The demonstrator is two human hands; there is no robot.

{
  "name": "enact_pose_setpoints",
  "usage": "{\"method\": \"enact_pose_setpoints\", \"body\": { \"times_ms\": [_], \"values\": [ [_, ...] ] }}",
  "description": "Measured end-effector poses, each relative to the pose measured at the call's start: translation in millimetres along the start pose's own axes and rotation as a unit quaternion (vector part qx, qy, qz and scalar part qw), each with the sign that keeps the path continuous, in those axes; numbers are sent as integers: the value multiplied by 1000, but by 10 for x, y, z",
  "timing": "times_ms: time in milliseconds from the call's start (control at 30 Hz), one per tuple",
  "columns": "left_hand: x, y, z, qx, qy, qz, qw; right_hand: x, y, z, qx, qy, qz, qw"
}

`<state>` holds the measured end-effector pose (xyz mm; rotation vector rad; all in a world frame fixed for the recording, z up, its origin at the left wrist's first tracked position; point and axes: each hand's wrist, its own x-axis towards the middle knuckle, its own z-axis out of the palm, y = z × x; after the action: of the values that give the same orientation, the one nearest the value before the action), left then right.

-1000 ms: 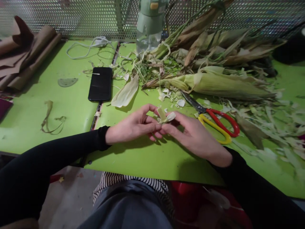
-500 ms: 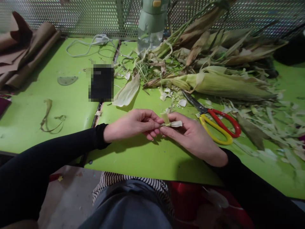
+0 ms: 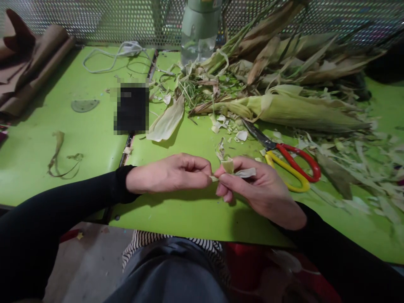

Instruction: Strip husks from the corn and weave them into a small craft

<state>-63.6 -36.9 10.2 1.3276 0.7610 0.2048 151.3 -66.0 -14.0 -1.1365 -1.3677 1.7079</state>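
Over the front of the green table (image 3: 176, 210), both my hands hold a small bundle of pale corn husk strips (image 3: 227, 166). My right hand (image 3: 257, 185) pinches it between thumb and fingers, with one green and one whitish strip sticking out. My left hand (image 3: 172, 173) is closed on the thin end at the bundle's left. Just right of my right hand lie scissors (image 3: 292, 155) with one red and one yellow handle, blades toward the back left. A single pale husk leaf (image 3: 167, 122) rests behind my left hand.
A heap of corn husks (image 3: 290, 63) and a larger green husk bundle (image 3: 303, 109) cover the back right, with scraps around. A bottle (image 3: 200, 31), white cable (image 3: 109, 63), blurred dark rectangle (image 3: 132, 109), protractor (image 3: 84, 105) and brown paper (image 3: 41, 63) lie farther back and left.
My hands have moved slightly apart, the left going left and the right going right with the husk bundle. A short thin end now shows stretched between them.
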Motion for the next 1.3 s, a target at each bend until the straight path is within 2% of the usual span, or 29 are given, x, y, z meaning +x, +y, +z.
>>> {"method": "enact_pose_setpoints", "body": {
  "times_ms": [133,300,433,500,633,733,833,900,1033,1133,1300],
  "values": [
    [-12,8,-45,23,-16,13,1000,-6,-36,-37,5,2,16,1000],
    [50,-53,-51,23,-9,-8,1000,66,-85,-117,-15,3,9,1000],
    [108,-71,21,12,5,64,998,82,-51,-122,-57,13,-12,998],
    [125,-97,53,33,35,100,994,69,-28,-96,-84,18,-28,996],
    [133,-188,71,135,158,116,971,51,-21,-49,-153,46,-57,985],
    [127,-222,73,176,201,133,954,59,-35,-48,-257,49,-101,960],
    [117,-219,78,115,182,161,963,68,-34,-62,-328,32,-143,933],
    [109,-205,72,108,177,176,962,69,-25,-74,-335,13,-152,930],
    [86,-162,40,209,218,207,930,66,-24,-104,-351,15,-169,921],
    [69,-136,34,288,204,206,913,70,-50,-120,-381,39,-185,905],
    [50,-128,72,282,209,159,923,81,-78,-110,-403,16,-197,893]
  ]
}}
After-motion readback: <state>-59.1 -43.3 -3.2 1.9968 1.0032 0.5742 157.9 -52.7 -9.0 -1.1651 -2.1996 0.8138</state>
